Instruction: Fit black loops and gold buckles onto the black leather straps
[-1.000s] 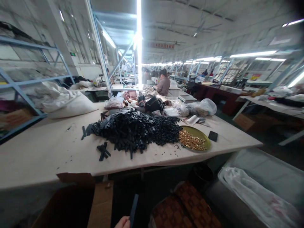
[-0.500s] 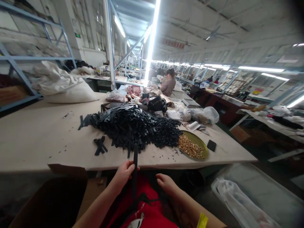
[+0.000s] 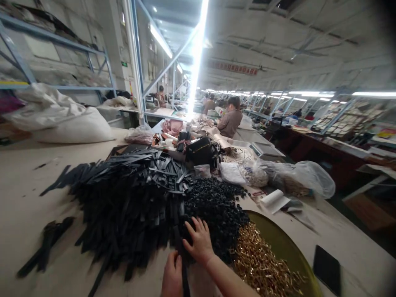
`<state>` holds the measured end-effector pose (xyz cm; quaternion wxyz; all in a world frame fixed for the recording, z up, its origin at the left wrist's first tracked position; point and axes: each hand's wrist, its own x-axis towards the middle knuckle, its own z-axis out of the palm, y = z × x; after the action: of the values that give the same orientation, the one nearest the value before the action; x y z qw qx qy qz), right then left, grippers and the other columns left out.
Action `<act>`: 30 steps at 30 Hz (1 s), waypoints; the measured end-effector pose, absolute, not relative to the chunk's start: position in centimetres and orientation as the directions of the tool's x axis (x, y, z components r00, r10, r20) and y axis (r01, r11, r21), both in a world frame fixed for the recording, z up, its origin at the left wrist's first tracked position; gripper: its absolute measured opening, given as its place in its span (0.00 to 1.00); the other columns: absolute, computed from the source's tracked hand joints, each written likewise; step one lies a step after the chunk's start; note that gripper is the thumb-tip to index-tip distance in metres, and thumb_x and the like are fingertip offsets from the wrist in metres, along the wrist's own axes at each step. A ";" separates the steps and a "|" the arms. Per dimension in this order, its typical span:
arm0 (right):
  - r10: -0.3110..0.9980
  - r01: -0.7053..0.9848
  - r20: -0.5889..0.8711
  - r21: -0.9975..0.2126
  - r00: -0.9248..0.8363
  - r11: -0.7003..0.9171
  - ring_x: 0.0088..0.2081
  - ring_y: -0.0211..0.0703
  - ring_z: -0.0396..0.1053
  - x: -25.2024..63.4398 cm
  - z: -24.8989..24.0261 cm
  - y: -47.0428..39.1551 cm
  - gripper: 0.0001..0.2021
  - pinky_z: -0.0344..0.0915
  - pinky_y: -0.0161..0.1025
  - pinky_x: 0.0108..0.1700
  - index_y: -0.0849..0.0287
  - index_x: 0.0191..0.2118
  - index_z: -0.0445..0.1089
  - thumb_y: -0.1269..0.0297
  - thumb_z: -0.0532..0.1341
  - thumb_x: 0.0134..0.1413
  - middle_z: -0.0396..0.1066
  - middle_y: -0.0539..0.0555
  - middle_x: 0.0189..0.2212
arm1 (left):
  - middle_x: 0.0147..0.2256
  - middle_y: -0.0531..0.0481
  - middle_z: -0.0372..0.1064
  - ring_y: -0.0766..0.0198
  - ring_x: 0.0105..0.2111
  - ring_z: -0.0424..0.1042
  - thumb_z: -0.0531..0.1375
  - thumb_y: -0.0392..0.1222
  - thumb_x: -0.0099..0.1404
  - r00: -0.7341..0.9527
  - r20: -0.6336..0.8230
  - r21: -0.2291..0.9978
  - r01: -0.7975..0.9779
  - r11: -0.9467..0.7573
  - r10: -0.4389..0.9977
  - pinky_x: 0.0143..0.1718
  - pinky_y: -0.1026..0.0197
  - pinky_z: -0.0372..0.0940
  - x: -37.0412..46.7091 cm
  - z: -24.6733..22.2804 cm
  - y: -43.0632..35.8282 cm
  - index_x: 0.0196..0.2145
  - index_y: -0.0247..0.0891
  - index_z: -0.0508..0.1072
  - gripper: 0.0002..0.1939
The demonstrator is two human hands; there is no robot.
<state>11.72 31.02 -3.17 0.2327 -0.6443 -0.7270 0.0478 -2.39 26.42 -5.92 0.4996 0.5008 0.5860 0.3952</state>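
While banner writing blurs | right hand (image 3: 199,241) spread on beads (image 3: 216,206) | left hand (image 3: 172,276) pinching strap (image 3: 185,280)

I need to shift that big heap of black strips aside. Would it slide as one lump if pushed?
Probably not. The black strips lie loose and criss-crossed, so a push would likely spread them rather than move them together. They look thin and flat, so probably light and bendy. The strip under the left hand hangs fairly straight, hinting at some stiffness.

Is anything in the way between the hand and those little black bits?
No. The right hand already rests on the pile of small black pieces; nothing visible lies between. The left hand holds a black strap.
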 end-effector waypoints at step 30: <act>0.924 0.935 0.296 -0.183 -0.241 0.303 0.33 0.37 0.66 9.7 -4.8 18.8 0.09 0.56 0.31 0.35 0.58 0.38 0.68 0.68 0.51 0.58 0.68 0.51 0.32 | 0.26 0.49 0.68 0.67 0.25 0.70 0.56 0.29 0.53 0.177 -0.447 0.823 -0.303 0.481 0.877 0.28 0.65 0.66 -9.2 -4.0 18.0 0.33 0.32 0.66 0.08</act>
<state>9.65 18.78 -4.84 0.1761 -0.5901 -0.7877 -0.0159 -9.23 18.01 -4.02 0.7086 0.2938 0.4883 0.4162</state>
